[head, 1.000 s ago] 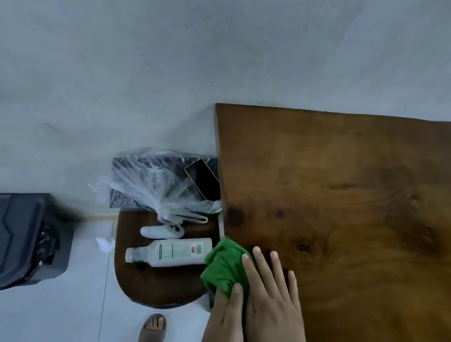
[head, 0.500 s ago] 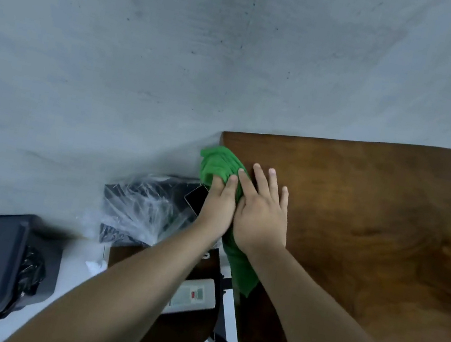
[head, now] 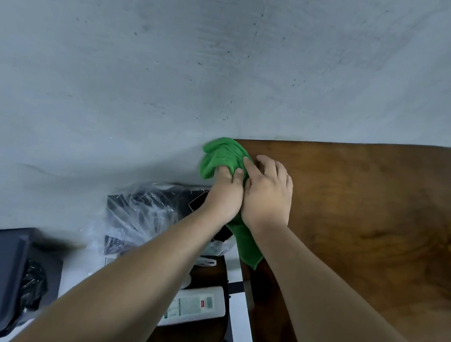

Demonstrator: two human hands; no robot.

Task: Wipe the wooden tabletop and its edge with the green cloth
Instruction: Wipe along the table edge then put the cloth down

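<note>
The green cloth [head: 221,155], draped over the far left corner of the worktop [head: 359,224], is gripped in the curled fingers of the left hand [head: 226,193] against the edge and pressed down under the loosely bent right hand [head: 269,198], so both faces are likely wiped together.

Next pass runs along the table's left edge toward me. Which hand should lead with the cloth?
Left, probably. The left hand grips the bunched green cloth at the left edge of the brown wooden tabletop; the right hand rests on top, further inboard.
</note>
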